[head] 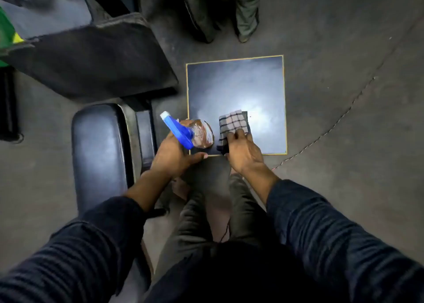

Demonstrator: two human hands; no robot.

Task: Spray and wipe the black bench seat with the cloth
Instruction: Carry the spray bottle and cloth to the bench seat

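Two hands work low over a grey floor (pixel 344 50). No writing or brand can be read on anything in view. The left hand (pixel 174 156) has its fingers wrapped around a spray bottle (pixel 197 134) with a blue trigger head and a clear body; what is inside cannot be made out beyond a brownish tint. The right hand (pixel 243 151) has its fingers closed together on a checked cloth (pixel 232 122), which hangs over the near edge of a glossy dark floor panel (pixel 236 85) with a thin yellow border. The black bench seat (pixel 98 151) lies to the left of both hands, its padded top bare, with a tilted black pad (pixel 91 59) beyond its far end. Another person's legs (pixel 245 11) stand past the panel's far edge.
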